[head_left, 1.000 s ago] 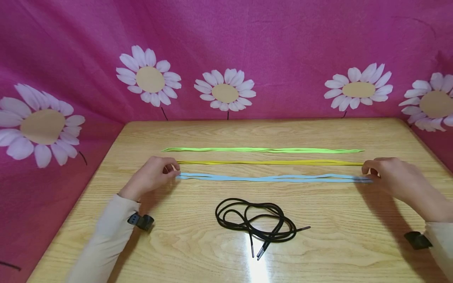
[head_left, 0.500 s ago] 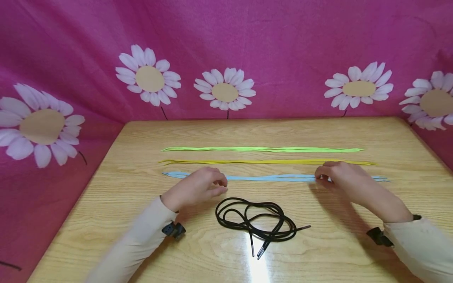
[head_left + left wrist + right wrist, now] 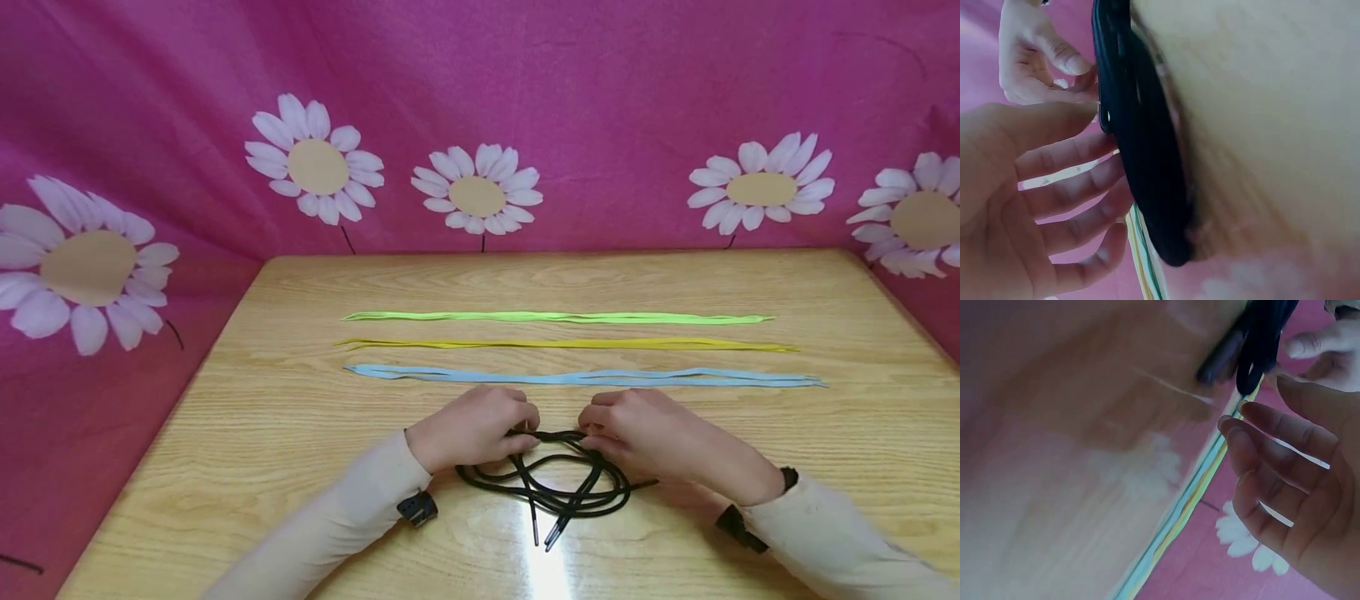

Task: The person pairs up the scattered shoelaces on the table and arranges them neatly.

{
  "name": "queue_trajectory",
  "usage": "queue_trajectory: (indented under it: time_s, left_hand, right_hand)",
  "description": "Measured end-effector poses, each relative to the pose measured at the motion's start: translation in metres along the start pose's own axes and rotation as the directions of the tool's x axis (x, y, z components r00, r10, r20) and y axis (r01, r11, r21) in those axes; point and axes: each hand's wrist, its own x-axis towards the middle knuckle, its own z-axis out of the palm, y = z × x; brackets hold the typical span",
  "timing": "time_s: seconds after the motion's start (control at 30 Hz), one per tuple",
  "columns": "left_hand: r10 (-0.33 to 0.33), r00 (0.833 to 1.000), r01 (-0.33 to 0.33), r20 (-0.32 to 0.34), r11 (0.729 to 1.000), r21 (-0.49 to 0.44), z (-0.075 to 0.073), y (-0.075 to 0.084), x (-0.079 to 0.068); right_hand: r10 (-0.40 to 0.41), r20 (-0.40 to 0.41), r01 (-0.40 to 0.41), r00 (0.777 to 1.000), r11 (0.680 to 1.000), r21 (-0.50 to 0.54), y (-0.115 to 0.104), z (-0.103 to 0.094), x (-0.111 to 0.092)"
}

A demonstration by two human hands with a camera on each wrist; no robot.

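Observation:
A loosely coiled black shoelace [image 3: 573,500] lies on the wooden table in front of me, its dark tips toward the near side. At the coil's far left my left hand [image 3: 476,427] holds a strand between thumb and curled fingers. Opposite it, my right hand [image 3: 656,432] has thumb and fingers around the far right of the coil. In the left wrist view the black shoelace [image 3: 1147,156] looms large past the fingertips. From the right wrist, a loop of the shoelace [image 3: 1263,344] shows by the thumb and index finger; how firmly they grip is unclear.
Beyond the hands, a light blue shoelace [image 3: 570,379], a yellow shoelace [image 3: 562,343] and a green shoelace [image 3: 555,317] lie straightened in parallel rows. A pink cloth [image 3: 600,100] with daisies borders the wooden table [image 3: 360,525] at the back and sides.
Both hands have left the ends of the blue shoelace, moved inward and nearer, and come onto the black shoelace. The blue shoelace stays stretched out on the table.

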Motion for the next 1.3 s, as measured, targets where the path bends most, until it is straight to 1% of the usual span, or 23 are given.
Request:
queue_trajectory:
  time_s: [0.13, 0.27, 0.6, 0.73, 0.83, 0.97, 1.13, 1.23, 1.3]
  left_hand:
    - [-0.011, 0.999, 0.012, 0.033, 1.000, -0.002, 0.000, 0.004, 0.001]
    - [-0.023, 0.998, 0.025, 0.061, 0.999, -0.031, 0.000, 0.008, 0.001]
    - [-0.047, 0.997, 0.051, 0.056, 0.996, -0.077, -0.002, 0.008, -0.003]
    - [-0.070, 0.996, 0.075, 0.056, 0.993, -0.091, -0.005, 0.006, -0.007]
    - [-0.081, 0.995, 0.086, 0.050, 0.991, -0.105, -0.007, 0.004, -0.012]
    - [-0.083, 0.996, 0.085, 0.025, 0.989, -0.120, -0.011, 0.000, -0.019]
    - [-0.094, 0.995, 0.090, -0.024, 0.989, -0.120, -0.014, -0.010, -0.034]
    - [-0.063, 0.997, 0.057, -0.045, 0.990, -0.125, -0.018, -0.018, -0.045]
    - [-0.045, 0.998, 0.039, -0.046, 0.990, -0.136, -0.022, -0.023, -0.052]
  right_hand:
    - [-0.039, 0.040, 0.039, 0.998, 0.999, -0.006, -0.006, 0.003, 0.003]
    - [-0.051, 0.041, 0.051, 0.998, 0.999, -0.013, -0.011, 0.005, 0.003]
    - [0.028, 0.062, -0.027, 0.998, 0.999, -0.019, -0.014, 0.002, 0.000]
    - [0.053, 0.052, -0.053, 0.997, 0.999, -0.012, -0.012, -0.002, -0.004]
    - [0.054, 0.051, -0.054, 0.997, 0.999, 0.001, -0.009, -0.004, -0.009]
    - [0.057, 0.063, -0.057, 0.996, 0.998, 0.003, -0.004, -0.008, -0.017]
    - [0.096, 0.075, -0.098, 0.993, 0.995, 0.011, 0.003, -0.016, -0.029]
    - [0.101, 0.062, -0.104, 0.993, 0.994, 0.045, 0.007, -0.022, -0.038]
    - [0.103, 0.039, -0.104, 0.994, 0.993, 0.051, 0.009, -0.025, -0.043]
